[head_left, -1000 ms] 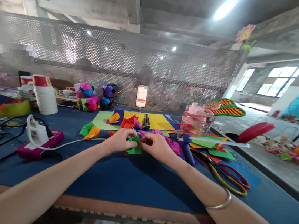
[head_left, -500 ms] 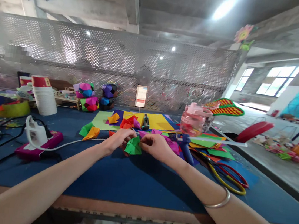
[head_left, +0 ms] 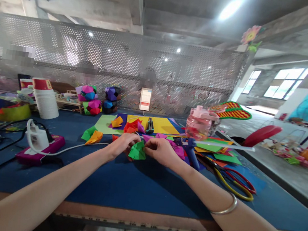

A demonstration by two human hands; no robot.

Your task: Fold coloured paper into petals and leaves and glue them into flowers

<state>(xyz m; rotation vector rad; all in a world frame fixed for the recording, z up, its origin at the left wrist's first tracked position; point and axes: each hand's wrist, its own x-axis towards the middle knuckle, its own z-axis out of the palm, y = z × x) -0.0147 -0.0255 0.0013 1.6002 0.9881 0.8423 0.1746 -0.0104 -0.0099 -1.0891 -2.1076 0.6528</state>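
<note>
Between my two hands is a green folded paper piece (head_left: pixel 138 151), held just above the blue table. My left hand (head_left: pixel 123 144) is closed on its left side, with the fingertips partly hidden behind the paper. My right hand (head_left: pixel 159 150) pinches its right edge between thumb and fingers. Beyond the hands lie red-orange folded papers (head_left: pixel 131 126) and a small orange folded paper (head_left: pixel 117 122). Left of my left hand rests a green and orange folded piece (head_left: pixel 93 135). A blue glue gun (head_left: pixel 190 150) lies right of my right hand, beside magenta papers (head_left: pixel 178 150).
Scissors (head_left: pixel 236 184) with yellow and red handles lie at the right, near coloured sheets (head_left: pixel 227 157) and a pink bottle (head_left: pixel 198 124). At the left are a purple power strip (head_left: pixel 40 152) with a white charger, and stacked paper cups (head_left: pixel 45 99). A phone (head_left: pixel 145 99) stands behind.
Both hands and the green folded paper stay almost exactly where they were. At the far left edge, another person's hand has come slightly further into view.
</note>
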